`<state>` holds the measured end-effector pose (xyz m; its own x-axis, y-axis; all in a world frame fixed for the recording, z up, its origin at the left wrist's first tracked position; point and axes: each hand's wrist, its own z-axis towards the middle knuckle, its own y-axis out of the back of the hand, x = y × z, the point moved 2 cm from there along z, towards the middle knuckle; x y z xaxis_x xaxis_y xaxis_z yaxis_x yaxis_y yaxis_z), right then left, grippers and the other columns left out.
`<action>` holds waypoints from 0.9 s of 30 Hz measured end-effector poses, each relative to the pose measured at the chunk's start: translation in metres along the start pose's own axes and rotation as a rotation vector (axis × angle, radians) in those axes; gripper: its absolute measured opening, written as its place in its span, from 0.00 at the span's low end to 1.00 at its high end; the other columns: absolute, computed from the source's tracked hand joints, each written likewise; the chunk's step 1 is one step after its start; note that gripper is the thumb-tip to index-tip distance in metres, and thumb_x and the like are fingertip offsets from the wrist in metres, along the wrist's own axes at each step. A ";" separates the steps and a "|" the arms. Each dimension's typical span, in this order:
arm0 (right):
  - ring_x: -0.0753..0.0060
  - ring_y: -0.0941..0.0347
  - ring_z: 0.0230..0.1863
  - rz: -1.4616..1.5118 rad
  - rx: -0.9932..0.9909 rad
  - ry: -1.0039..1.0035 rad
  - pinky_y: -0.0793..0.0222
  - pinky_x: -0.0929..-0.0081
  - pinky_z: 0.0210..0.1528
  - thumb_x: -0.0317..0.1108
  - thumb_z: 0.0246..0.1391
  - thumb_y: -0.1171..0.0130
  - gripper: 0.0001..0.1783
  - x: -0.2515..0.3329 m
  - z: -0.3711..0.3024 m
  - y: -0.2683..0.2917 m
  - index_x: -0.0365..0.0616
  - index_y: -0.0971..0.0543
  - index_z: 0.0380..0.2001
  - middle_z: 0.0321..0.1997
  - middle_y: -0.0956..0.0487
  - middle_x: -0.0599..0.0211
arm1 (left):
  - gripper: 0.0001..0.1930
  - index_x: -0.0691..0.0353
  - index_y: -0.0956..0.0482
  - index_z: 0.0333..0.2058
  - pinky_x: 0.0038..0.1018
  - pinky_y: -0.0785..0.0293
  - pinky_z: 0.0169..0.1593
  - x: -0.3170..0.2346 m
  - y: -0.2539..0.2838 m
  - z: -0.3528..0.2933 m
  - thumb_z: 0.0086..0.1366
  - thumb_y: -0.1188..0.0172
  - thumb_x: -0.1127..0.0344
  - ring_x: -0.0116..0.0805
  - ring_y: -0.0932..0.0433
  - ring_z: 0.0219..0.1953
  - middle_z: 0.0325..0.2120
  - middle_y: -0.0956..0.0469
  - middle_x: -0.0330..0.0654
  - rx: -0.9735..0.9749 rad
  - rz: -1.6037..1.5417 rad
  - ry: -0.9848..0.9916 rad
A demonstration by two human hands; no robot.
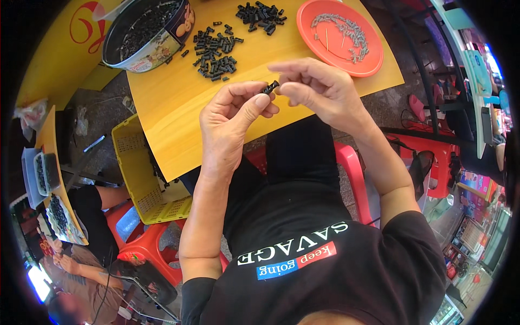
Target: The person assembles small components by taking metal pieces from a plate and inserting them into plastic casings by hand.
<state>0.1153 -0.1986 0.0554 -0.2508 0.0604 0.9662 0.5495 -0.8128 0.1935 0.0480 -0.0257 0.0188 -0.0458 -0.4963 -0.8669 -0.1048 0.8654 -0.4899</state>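
Between its thumb and fingers my left hand (pixel 233 111) pinches a small black cylindrical plastic part (pixel 272 85) with a flared end, held above the table's near edge. My right hand (pixel 324 92) is just right of that part, forefinger stretched out and thumb apart, with nothing visible between them. Beyond my hands, a loose pile of similar black parts (pixel 216 54) lies on the yellow table (pixel 162 119), and a second pile (pixel 261 17) sits farther back. A red round plate (pixel 374 59) at the right holds many small grey pieces and thin brass-coloured sticks.
A large round tin (pixel 122 60) full of black parts stands at the table's far left. Below the left edge is a yellow plastic crate (pixel 132 179). Red stools (pixel 146 244) stand around. At lower left another person (pixel 89 276) sits by a smaller table (pixel 65 179).
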 end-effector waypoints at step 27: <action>0.89 0.42 0.19 1.036 0.137 -0.445 0.38 0.84 0.23 0.43 0.61 0.37 0.14 -0.006 -0.023 -0.029 0.43 0.24 0.33 0.23 0.30 0.78 | 0.13 0.65 0.16 0.42 0.28 0.24 0.49 -0.021 -0.021 -0.016 0.57 0.34 0.82 0.38 0.19 0.45 0.42 0.19 0.45 0.132 0.509 -0.599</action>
<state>0.0823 -0.1891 0.0398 0.6659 -0.3817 0.6411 0.4165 -0.5228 -0.7438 0.0356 -0.0344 0.0487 0.4891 0.0507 -0.8707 -0.0942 0.9955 0.0050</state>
